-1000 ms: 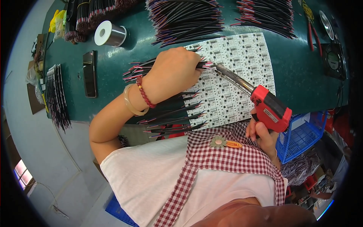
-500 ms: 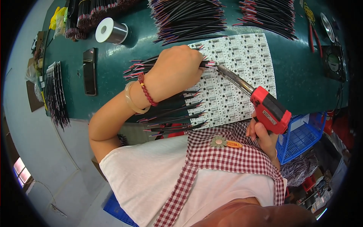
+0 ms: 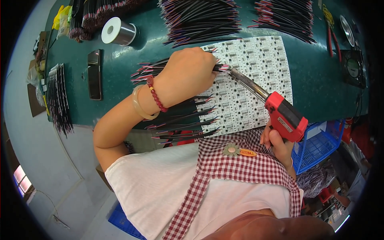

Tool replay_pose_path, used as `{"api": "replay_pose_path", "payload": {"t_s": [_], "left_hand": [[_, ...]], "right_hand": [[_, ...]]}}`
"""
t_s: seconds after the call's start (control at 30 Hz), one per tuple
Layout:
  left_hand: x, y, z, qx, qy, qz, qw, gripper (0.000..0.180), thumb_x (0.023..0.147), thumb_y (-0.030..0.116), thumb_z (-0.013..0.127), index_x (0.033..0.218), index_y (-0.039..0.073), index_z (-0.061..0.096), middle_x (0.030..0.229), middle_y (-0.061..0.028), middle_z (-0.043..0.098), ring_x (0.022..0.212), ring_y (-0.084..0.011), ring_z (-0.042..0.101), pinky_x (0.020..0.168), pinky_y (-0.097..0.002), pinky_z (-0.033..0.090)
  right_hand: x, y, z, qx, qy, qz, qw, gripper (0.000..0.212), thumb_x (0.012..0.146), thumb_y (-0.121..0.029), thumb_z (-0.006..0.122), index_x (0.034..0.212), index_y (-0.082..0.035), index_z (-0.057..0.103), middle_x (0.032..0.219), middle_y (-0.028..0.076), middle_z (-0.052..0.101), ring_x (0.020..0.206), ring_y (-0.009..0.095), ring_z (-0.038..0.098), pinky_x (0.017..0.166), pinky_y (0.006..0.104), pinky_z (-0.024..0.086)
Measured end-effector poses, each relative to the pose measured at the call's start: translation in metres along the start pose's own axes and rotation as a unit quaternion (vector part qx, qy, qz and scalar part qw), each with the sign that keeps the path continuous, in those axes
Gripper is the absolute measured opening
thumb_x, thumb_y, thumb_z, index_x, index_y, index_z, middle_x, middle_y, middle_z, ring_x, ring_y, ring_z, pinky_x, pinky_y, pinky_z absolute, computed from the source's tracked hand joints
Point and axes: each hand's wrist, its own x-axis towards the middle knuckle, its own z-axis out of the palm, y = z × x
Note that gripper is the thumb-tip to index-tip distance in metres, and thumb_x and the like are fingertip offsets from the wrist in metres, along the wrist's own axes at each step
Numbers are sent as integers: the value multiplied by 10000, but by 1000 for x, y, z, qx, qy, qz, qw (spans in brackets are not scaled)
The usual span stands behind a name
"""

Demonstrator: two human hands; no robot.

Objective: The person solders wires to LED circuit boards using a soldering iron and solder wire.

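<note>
My left hand is closed on black cable ends over the left part of a white circuit board panel. Their stripped red and white tips poke out past my fingertips, which are mostly hidden under the hand. My right hand grips the handle of a red and black soldering gun. Its metal tip meets the cable ends or stops just beside them; I cannot tell which. More black cables lie along the panel's left edge, some with their ends on it.
Bundles of black cables lie beyond the panel, with another bundle to their right. A solder spool and a phone sit on the left of the green table. Red-handled pliers lie far right; a blue crate stands below.
</note>
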Motion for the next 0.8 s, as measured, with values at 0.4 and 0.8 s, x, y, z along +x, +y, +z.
{"api": "replay_pose_path", "payload": {"t_s": [0.4, 0.8], "left_hand": [[-1, 0, 1, -11, -1, -6, 1000, 160, 767, 142, 624, 729, -12, 635, 665, -183, 607, 649, -365, 592, 599, -445, 473], [-4, 1, 3, -5, 19, 13, 1000, 157, 761, 145, 649, 750, -1, 593, 672, -168, 605, 661, -367, 589, 596, -452, 462]], "right_hand": [[2, 0, 0, 52, -7, -53, 997, 444, 898, -197, 566, 1227, 72, 438, 630, 54, 497, 468, 95, 439, 522, 264, 450], [-3, 4, -5, 28, -7, -18, 999, 365, 900, -124, 532, 1193, 79, 457, 653, 61, 521, 509, 97, 481, 534, 261, 460]]}}
